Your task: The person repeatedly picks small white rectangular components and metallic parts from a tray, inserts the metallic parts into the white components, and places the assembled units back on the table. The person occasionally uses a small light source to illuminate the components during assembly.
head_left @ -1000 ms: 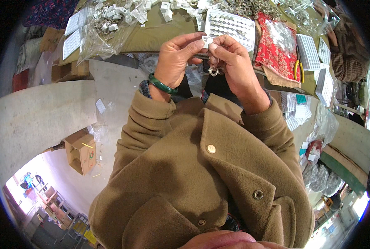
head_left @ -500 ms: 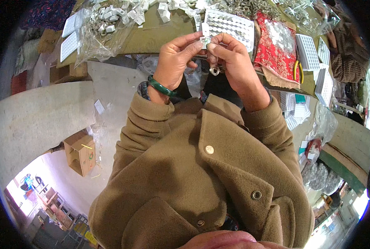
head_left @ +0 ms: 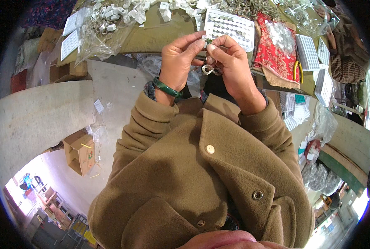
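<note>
My left hand (head_left: 178,58) and my right hand (head_left: 233,62) meet in front of me at the table's near edge. Their fingertips pinch together around a small white piece (head_left: 205,37), with a dark green bit (head_left: 209,41) beside it. Shiny ring-shaped metal pieces (head_left: 208,69) hang under the fingers of my right hand, partly covered by them. They are too small to name surely. Just beyond, a white tray (head_left: 251,35) holds rows of small round silvery pieces. A green bangle (head_left: 167,87) circles my left wrist.
Loose white pieces (head_left: 110,14) and clear plastic bags (head_left: 94,49) crowd the table's far left. To the right lie a red patterned cloth (head_left: 264,52), pliers with yellow handles (head_left: 301,72) and stacked white trays (head_left: 308,53). A cardboard box (head_left: 80,154) stands on the floor at left.
The white piece that stuck up above my fingertips has dropped lower between them. The dark green bit shows more, and the hanging metal has shifted left. My left hand has tilted slightly.
</note>
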`<action>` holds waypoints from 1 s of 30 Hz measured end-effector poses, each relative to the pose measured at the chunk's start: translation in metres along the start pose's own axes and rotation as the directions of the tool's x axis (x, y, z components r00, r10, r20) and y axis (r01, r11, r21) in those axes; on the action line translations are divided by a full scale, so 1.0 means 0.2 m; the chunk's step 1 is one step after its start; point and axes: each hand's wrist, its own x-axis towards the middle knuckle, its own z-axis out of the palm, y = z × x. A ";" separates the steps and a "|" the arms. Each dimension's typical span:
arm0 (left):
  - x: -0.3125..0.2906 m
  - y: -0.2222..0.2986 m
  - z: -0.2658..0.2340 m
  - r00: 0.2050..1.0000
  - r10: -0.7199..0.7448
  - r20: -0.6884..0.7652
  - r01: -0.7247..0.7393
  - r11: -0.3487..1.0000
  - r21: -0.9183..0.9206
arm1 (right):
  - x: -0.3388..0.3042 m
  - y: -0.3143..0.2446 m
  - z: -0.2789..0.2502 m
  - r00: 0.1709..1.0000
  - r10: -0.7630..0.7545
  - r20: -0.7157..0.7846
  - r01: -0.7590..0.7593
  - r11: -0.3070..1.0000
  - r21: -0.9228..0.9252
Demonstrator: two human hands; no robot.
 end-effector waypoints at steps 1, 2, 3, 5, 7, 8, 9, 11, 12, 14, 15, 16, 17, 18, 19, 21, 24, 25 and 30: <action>0.00 0.00 0.01 1.000 0.014 -0.013 -0.014 0.999 0.047 | 0.00 0.00 0.00 1.000 -0.012 0.002 0.012 1.000 -0.017; -0.01 -0.01 0.01 0.999 0.032 -0.026 -0.030 0.996 0.088 | 0.00 0.00 0.00 1.000 -0.011 -0.013 0.011 0.999 -0.040; -0.01 -0.01 0.02 0.998 0.051 -0.037 -0.045 0.991 0.129 | 0.01 0.01 0.00 0.999 -0.037 -0.010 0.036 0.997 -0.064; -0.02 -0.01 0.02 0.995 0.100 -0.022 -0.092 0.964 0.251 | 0.01 0.01 0.00 0.998 -0.061 -0.034 0.056 0.991 -0.123; -0.02 -0.01 0.03 0.991 0.132 -0.010 -0.122 0.944 0.308 | 0.01 0.01 0.00 0.996 -0.083 -0.043 0.075 0.985 -0.156; -0.02 -0.01 0.03 0.990 0.139 -0.007 -0.130 0.944 0.304 | 0.00 0.01 0.00 0.993 -0.110 -0.035 0.103 0.981 -0.163; -0.02 -0.01 0.03 0.989 0.148 -0.001 -0.141 0.944 0.298 | 0.00 0.01 0.00 0.993 -0.102 -0.060 0.087 0.973 -0.214; -0.02 -0.01 0.03 0.993 0.117 -0.029 -0.105 0.960 0.260 | -0.01 0.02 0.00 0.990 -0.111 -0.083 0.081 0.949 -0.303; -0.02 -0.02 0.04 0.993 0.111 -0.042 -0.098 0.967 0.233 | -0.01 0.02 0.01 0.990 -0.111 -0.092 0.082 0.958 -0.274; -0.03 -0.03 0.06 0.990 0.105 -0.092 -0.085 0.977 0.197 | -0.02 0.02 0.01 0.991 -0.076 -0.114 0.047 0.969 -0.241; -0.03 -0.04 0.07 0.988 0.095 -0.126 -0.071 0.981 0.179 | -0.01 0.02 0.02 0.992 -0.082 -0.099 0.053 0.963 -0.264; -0.04 -0.05 0.08 0.987 0.100 -0.127 -0.084 0.988 0.128 | -0.02 0.03 0.02 0.987 -0.120 -0.108 0.084 0.954 -0.287; -0.04 -0.06 0.08 0.986 0.096 -0.140 -0.085 0.993 0.079 | -0.02 0.03 0.03 0.981 -0.157 -0.116 0.114 0.944 -0.310; -0.04 -0.06 0.09 0.984 0.092 -0.153 -0.089 0.996 0.030 | -0.02 0.03 0.03 0.977 -0.176 -0.117 0.128 0.933 -0.337; -0.04 -0.06 0.09 0.985 0.070 -0.155 -0.071 0.997 0.002 | -0.02 0.03 0.04 0.966 -0.230 -0.119 0.167 0.903 -0.396; -0.03 -0.06 0.09 0.986 0.051 -0.156 -0.061 0.996 -0.059 | -0.03 0.03 0.04 0.942 -0.326 -0.078 0.241 0.821 -0.518; -0.03 -0.06 0.09 0.984 -0.016 -0.178 -0.017 0.984 -0.180 | -0.03 0.04 0.04 0.887 -0.462 0.014 0.327 0.605 -0.726; -0.03 -0.06 0.09 0.983 -0.021 -0.180 -0.015 0.981 -0.192 | -0.03 0.04 0.04 0.871 -0.490 0.040 0.360 0.580 -0.731; -0.04 -0.04 0.09 0.984 -0.015 -0.180 -0.012 0.989 -0.147 | -0.04 0.05 0.04 0.848 -0.530 0.005 0.369 0.583 -0.724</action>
